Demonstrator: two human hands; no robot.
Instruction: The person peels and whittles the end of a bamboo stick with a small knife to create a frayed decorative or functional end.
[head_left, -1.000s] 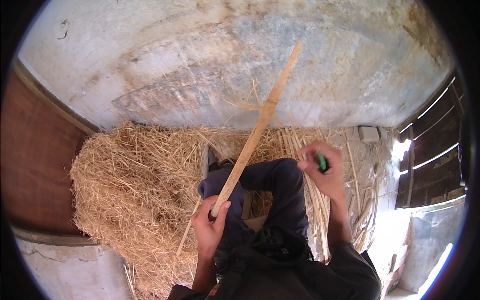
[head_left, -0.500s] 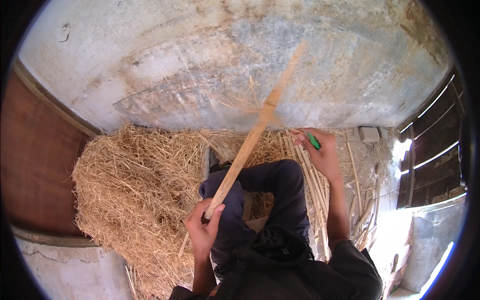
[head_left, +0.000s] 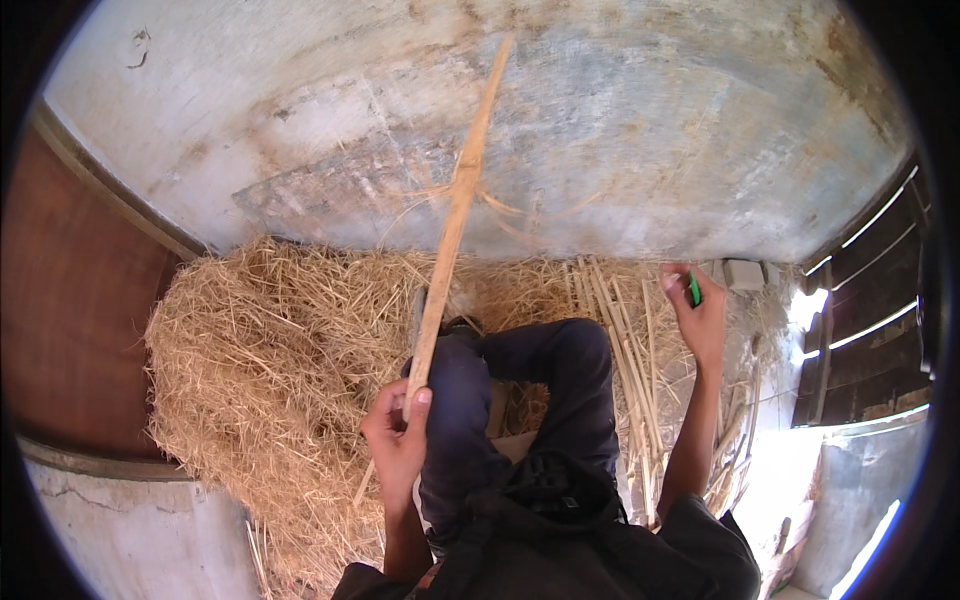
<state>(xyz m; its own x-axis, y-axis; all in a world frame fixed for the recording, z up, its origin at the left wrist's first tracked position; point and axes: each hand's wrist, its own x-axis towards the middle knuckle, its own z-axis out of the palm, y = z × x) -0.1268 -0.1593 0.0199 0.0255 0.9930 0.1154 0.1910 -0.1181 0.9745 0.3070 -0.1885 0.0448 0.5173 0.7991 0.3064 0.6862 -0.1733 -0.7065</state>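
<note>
My left hand (head_left: 393, 440) grips the lower end of a long, flat bamboo strip (head_left: 450, 235) between thumb and fingers. The strip stands nearly upright over my left knee, its narrow tip pointing up in front of the wall. Thin curled shavings (head_left: 505, 207) hang off both sides of the strip near its node. To the right, my right hand (head_left: 706, 325) is raised apart from the strip, its fingers closed around a green-handled tool (head_left: 694, 289). Only the green part shows; the rest of the tool cannot be made out.
A big heap of straw-like shavings (head_left: 270, 370) lies to my left and ahead. Several thin bamboo strips (head_left: 628, 370) lie along the floor at my right. A weathered wall (head_left: 620, 120) rises in front, with a pale block (head_left: 742, 274) at its foot. A brown panel (head_left: 90, 310) stands at left.
The bamboo strip has swung left and more upright in my left hand. My right hand has moved right, away from the strip, with the green-handled tool still in it.
</note>
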